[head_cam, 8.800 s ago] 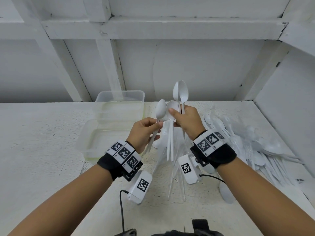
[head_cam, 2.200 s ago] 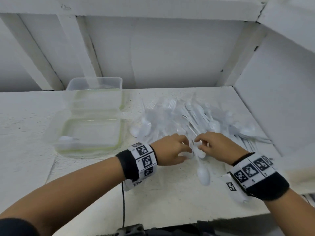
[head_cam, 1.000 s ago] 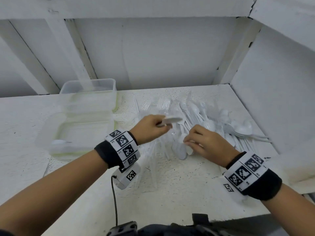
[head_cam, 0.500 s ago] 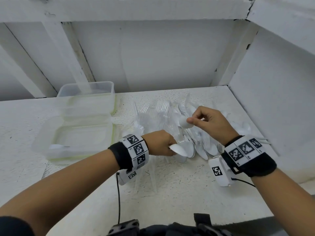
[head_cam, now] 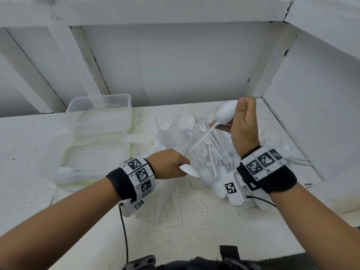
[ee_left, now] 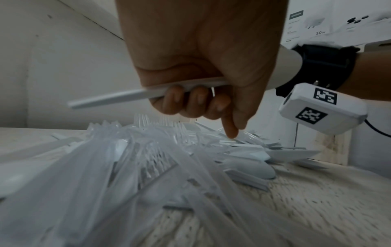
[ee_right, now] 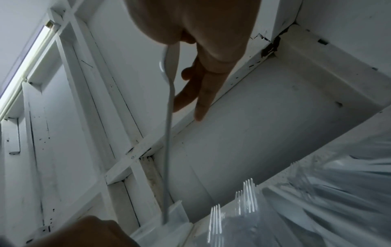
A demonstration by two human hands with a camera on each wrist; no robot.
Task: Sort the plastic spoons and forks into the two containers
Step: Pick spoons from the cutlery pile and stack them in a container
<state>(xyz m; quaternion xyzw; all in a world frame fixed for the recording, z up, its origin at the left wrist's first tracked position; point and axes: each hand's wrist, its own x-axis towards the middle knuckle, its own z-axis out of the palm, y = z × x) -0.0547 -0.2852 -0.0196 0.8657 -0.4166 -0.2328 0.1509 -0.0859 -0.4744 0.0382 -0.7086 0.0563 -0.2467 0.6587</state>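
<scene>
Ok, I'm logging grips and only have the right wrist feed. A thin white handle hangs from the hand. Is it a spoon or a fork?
Observer: A spoon. The head view shows the right hand holding the white spoon at its bowl end.
Operator: And the left hand?
Observer: The left hand grips a second spoon, fingers curled round the handle.
Operator: Anything sorted?
Observer: The near container holds a lone spoon.
</scene>
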